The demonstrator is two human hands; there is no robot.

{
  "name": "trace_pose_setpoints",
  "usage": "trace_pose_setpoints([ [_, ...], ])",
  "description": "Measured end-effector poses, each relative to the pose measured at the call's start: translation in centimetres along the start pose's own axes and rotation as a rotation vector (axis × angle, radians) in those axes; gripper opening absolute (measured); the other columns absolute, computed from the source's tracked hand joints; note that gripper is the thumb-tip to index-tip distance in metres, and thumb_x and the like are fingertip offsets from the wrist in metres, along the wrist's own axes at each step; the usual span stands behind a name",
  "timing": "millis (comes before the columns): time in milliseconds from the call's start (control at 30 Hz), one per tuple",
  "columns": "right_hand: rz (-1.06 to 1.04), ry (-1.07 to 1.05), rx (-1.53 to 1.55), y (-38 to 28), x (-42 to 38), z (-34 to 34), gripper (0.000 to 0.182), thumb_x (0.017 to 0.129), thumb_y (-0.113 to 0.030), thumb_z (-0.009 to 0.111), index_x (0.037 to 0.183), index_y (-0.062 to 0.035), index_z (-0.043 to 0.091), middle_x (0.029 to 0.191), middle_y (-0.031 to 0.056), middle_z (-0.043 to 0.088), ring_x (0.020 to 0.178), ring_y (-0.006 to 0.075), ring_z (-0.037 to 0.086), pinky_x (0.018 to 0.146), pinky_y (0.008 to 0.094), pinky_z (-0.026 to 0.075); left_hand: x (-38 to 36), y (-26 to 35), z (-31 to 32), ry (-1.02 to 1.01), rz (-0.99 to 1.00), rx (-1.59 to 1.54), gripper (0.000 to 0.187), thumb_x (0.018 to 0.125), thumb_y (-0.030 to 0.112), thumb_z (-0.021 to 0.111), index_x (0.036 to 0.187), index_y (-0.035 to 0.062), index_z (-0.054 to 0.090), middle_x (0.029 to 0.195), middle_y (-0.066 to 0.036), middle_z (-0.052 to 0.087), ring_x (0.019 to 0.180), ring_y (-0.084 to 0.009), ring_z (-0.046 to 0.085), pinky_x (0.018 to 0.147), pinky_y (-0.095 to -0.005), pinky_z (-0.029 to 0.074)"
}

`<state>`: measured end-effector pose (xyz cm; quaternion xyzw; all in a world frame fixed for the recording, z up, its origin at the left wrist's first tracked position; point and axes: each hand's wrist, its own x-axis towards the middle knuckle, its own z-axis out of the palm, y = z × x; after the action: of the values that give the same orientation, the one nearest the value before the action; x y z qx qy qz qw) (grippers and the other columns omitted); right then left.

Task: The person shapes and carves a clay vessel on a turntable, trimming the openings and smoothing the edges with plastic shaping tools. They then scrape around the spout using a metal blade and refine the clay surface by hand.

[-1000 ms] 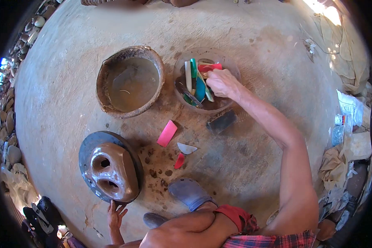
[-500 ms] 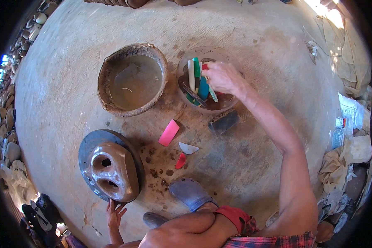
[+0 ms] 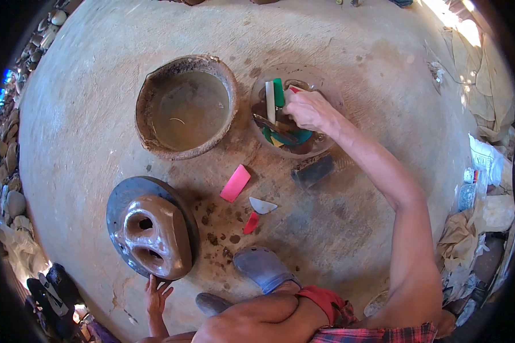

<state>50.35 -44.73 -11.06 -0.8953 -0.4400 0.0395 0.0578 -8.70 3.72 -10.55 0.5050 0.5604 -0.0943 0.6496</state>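
My right hand (image 3: 311,110) reaches into a clear round tub (image 3: 333,94), its fingers closed among the tools; what they grip is hidden. In the tub lie a white strip (image 3: 270,102), a green strip (image 3: 278,92) and several other pieces in brown water. My left hand (image 3: 155,295) is at the lower edge of a dark round turntable (image 3: 117,200), fingers apart, fingertips at its rim. On the turntable sits a wet, shiny brown clay form (image 3: 177,243) with two openings in its top.
Left of the tub stands a rough bowl (image 3: 143,126) of muddy water. A pink rectangular scraper (image 3: 235,183), a white half-round piece (image 3: 262,205), a red piece (image 3: 250,223) and a dark block (image 3: 313,172) lie on the floor. My shoe (image 3: 263,267) is close below.
My right hand has shifted within the tub, and the tools under it lie differently; a pale strip near the fingers no longer shows. My left hand stays at the turntable's edge.
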Motion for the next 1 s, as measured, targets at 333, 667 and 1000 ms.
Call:
trace_pose_setpoints([
  [333, -0.082, -0.204, -0.179, 0.3, 2.1, 1.4, 0.013, 0.079, -0.013, 0.066, 0.083, -0.0076, 0.078, 0.092, 0.0156, 0.074, 0.090, 0.0354, 0.075, 0.073, 0.0495, 0.060, -0.6, 0.2, 1.0, 0.016, -0.009, -0.036, 0.055, 0.109, 0.048, 0.057, 0.146, 0.0084, 0.049, 0.140, -0.016, 0.063, 0.115, -0.0327, 0.071, 0.084, -0.0449, 0.064],
  [667, -0.081, -0.182, -0.140, 3.2, -0.1, -0.7, 0.015, 0.083, -0.015, 0.071, 0.096, -0.0085, 0.076, 0.101, 0.0103, 0.061, 0.107, 0.0300, 0.063, 0.082, 0.0453, 0.058, -0.7, -0.4, 0.5, -0.001, -0.004, -0.014, 0.053, 0.109, 0.049, 0.057, 0.143, 0.0089, 0.050, 0.137, -0.014, 0.064, 0.113, -0.0313, 0.071, 0.085, -0.0450, 0.063],
  [1000, -0.079, -0.324, -0.289, 2.8, 0.9, 1.6, 0.015, 0.083, -0.014, 0.070, 0.094, -0.0076, 0.079, 0.110, 0.0155, 0.068, 0.109, 0.0332, 0.068, 0.083, 0.0450, 0.062, 0.2, -0.9, 0.3, 0.039, -0.025, 0.017, 0.058, 0.110, 0.051, 0.050, 0.154, 0.0135, 0.046, 0.150, -0.010, 0.057, 0.127, -0.0330, 0.064, 0.096, -0.0510, 0.057],
])
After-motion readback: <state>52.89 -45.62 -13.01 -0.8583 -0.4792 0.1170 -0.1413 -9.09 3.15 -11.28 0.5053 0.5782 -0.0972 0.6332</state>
